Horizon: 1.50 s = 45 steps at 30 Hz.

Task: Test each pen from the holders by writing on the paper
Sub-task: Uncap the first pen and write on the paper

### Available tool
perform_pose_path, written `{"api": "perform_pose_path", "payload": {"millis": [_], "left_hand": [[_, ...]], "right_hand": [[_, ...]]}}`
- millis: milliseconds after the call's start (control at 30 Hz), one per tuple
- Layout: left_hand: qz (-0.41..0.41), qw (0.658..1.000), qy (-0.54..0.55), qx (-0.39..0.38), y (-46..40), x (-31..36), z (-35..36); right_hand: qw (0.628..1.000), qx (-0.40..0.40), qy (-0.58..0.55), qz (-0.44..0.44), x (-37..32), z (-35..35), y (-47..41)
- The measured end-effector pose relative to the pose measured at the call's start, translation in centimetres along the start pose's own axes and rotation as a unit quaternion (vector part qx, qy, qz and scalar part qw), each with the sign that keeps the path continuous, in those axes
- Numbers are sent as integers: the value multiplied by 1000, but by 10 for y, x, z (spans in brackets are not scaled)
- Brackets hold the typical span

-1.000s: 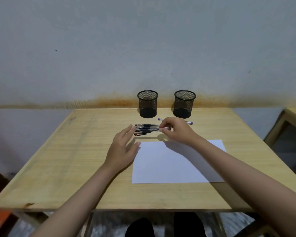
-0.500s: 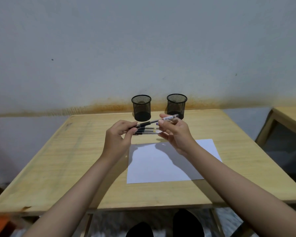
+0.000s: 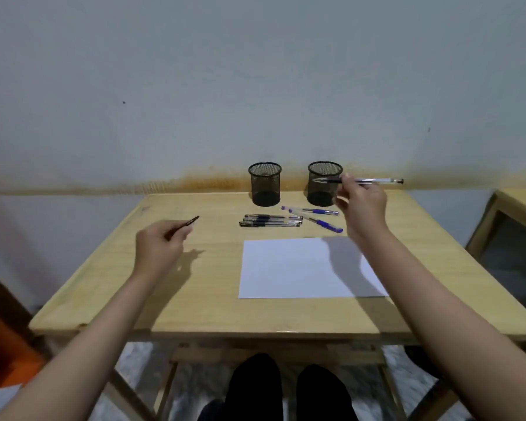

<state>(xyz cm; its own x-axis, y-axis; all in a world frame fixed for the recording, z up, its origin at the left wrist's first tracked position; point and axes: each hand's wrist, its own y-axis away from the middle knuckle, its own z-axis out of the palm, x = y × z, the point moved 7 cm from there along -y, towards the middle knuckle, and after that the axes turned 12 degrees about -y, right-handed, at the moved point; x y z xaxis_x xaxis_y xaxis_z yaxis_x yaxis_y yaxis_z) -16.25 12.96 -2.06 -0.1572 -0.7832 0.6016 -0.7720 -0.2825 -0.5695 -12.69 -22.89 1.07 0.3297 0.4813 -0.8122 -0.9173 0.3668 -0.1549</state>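
Observation:
My right hand (image 3: 362,205) pinches an uncapped clear pen (image 3: 374,181) and holds it level in the air in front of the right mesh holder (image 3: 324,183). My left hand (image 3: 160,249) grips the pen's dark cap (image 3: 184,225) out over the left of the table. A blank white paper (image 3: 298,268) lies flat near the middle. Behind it lie several black pens (image 3: 271,221) side by side and two blue pens (image 3: 315,215). The left mesh holder (image 3: 264,183) stands beside the right one near the wall.
The wooden table (image 3: 119,287) stands against a pale wall with a rust-coloured stain along its base. Another wooden piece of furniture (image 3: 516,214) stands at the right. My dark-clad legs (image 3: 281,387) show under the table's front edge.
My hands have pulled apart: the cap came off into my left hand, which moved left, while my right hand lifted the pen up and right.

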Motion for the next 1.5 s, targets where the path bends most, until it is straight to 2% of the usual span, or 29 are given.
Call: {"api": "perform_pose_path", "payload": {"millis": [100, 267, 400, 533, 600, 667, 767, 867, 1000, 1067, 1267, 1500], "left_hand": [[-59, 994, -77, -58, 6, -47, -17], [-36, 979, -158, -126, 8, -55, 18], [-41, 967, -202, -151, 6, -67, 44], [-40, 959, -239, -147, 7, -70, 48], [4, 964, -236, -122, 10, -57, 47], [63, 974, -187, -113, 17, -35, 51], [122, 968, -107, -191, 34, 4, 75], [139, 945, -122, -269, 46, 20, 100], [129, 919, -202, -312, 47, 13, 116], [129, 918, -209, -312, 48, 11, 118], [136, 916, -213, -310, 48, 8, 121], [111, 931, -190, -293, 46, 7, 119]], "right_hand": [[999, -3, 45, -3, -10, -12, -6], [994, -56, 71, 63, 40, 15, 19], [987, -98, 107, 68, 66, 27, 32], [984, -91, 140, 59, 80, 29, 36], [981, -89, 163, 58, 88, 29, 34], [976, -95, 188, 57, 98, 30, 29], [969, -104, 219, 51, 112, 37, 17], [959, -130, 243, 58, 129, 46, 9], [954, -124, 260, 89, 146, 43, 3], [961, -110, 228, 112, 150, 40, 1], [956, -148, 205, 147, 160, 55, -7], [959, -153, 226, 74, 164, 61, -7]]}}
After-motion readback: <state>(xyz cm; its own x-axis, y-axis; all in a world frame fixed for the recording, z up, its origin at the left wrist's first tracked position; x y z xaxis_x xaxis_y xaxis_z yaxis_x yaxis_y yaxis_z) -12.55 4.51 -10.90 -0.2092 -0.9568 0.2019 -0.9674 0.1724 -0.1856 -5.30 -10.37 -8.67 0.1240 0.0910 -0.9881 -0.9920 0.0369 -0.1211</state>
